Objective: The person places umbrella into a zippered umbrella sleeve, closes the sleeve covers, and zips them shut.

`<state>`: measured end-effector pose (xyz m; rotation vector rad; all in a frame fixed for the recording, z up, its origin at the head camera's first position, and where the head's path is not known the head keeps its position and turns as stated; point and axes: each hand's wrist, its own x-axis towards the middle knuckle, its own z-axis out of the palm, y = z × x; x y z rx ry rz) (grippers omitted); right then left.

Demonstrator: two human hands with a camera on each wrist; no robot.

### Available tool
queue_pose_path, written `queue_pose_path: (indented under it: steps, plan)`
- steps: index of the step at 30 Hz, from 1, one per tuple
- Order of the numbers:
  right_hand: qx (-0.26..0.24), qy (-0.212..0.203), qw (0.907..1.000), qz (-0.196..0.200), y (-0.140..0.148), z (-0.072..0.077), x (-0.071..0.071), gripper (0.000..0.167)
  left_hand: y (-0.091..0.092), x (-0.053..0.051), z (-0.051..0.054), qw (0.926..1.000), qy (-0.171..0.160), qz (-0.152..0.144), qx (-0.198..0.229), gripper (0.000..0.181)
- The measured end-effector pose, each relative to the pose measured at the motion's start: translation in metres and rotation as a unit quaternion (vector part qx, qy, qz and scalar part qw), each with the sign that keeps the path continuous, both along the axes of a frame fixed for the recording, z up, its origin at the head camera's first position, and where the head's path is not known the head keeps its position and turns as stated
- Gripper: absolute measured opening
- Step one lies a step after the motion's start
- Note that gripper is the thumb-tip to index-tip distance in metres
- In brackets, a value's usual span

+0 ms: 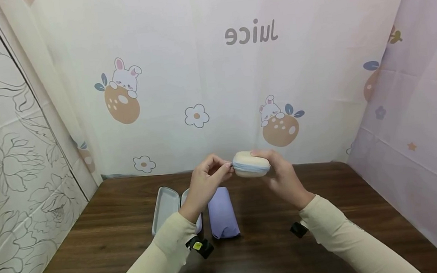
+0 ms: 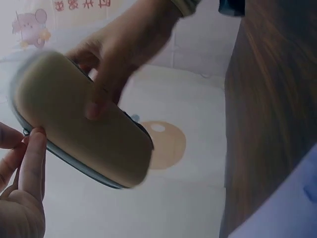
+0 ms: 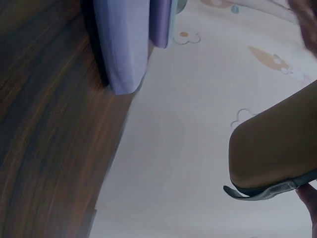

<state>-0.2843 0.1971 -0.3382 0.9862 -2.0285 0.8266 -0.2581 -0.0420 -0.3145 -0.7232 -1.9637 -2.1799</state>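
A cream zip case [image 1: 250, 165] with a blue-grey zip band is held up above the far part of the table. My right hand [image 1: 283, 178] grips it from the right, thumb on top. At its left end my left hand [image 1: 208, 180] pinches the small zip pull [image 2: 26, 132]. In the left wrist view the broad side of the case [image 2: 74, 114] shows, slightly blurred, and it looks zipped along the visible edge. A fabric loop [image 3: 257, 192] sticks out from one end in the right wrist view. What is inside the case is hidden.
On the dark wooden table [image 1: 274, 252] a pale grey two-part case [image 1: 167, 207] lies open, partly behind my left forearm. Right beside it lies a long purple case or pouch [image 1: 222, 213]. Printed curtains [image 1: 213, 68] hang behind and at the sides.
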Motion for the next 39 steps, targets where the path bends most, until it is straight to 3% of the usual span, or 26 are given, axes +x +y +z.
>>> queue_pose_path:
  steps: [4,12,14,18,21,23,25,28,31,34,39]
  plan:
    - [0.006,0.002,1.0000,0.006,-0.002,0.002,0.002,0.071,-0.001,-0.007,-0.008,0.9999,-0.011,-0.001,0.012,0.009]
    - [0.005,0.007,0.9997,-0.022,0.000,0.000,0.002,0.073,-0.002,-0.009,-0.009,0.9995,-0.017,-0.023,0.012,0.011]
    - [-0.003,0.014,0.9995,-0.027,0.000,0.001,0.001,0.072,-0.004,-0.010,-0.009,0.9998,-0.002,-0.018,-0.012,0.014]
    - [-0.032,0.009,0.9994,-0.010,0.001,0.004,0.000,0.069,-0.010,-0.013,-0.008,0.9937,0.049,0.026,-0.098,0.018]
    - [-0.048,-0.009,0.9987,0.011,0.001,0.005,0.001,0.067,-0.015,-0.017,-0.007,0.9815,0.107,0.056,-0.149,0.018]
    - [-0.056,-0.023,0.9978,0.024,0.002,0.005,0.001,0.065,-0.019,-0.019,-0.006,0.9682,0.156,0.071,-0.182,0.019]
    - [-0.064,-0.040,0.9964,0.037,0.002,0.005,0.003,0.065,-0.024,-0.022,-0.005,0.9492,0.202,0.086,-0.226,0.024]
    - [-0.083,-0.074,0.9921,0.058,0.002,0.005,0.005,0.063,-0.030,-0.027,-0.006,0.9135,0.253,0.100,-0.303,0.041]
    - [-0.105,-0.120,0.9845,0.072,0.002,0.006,0.009,0.062,-0.034,-0.032,-0.007,0.8907,0.274,0.095,-0.350,0.055]
    - [-0.124,-0.160,0.9759,0.081,0.001,0.009,0.012,0.064,-0.035,-0.036,-0.009,0.8825,0.287,0.092,-0.361,0.063]
    - [-0.135,-0.163,0.9705,0.116,-0.005,0.020,0.022,0.066,-0.027,-0.039,-0.013,0.8879,0.306,0.081,-0.334,0.070]
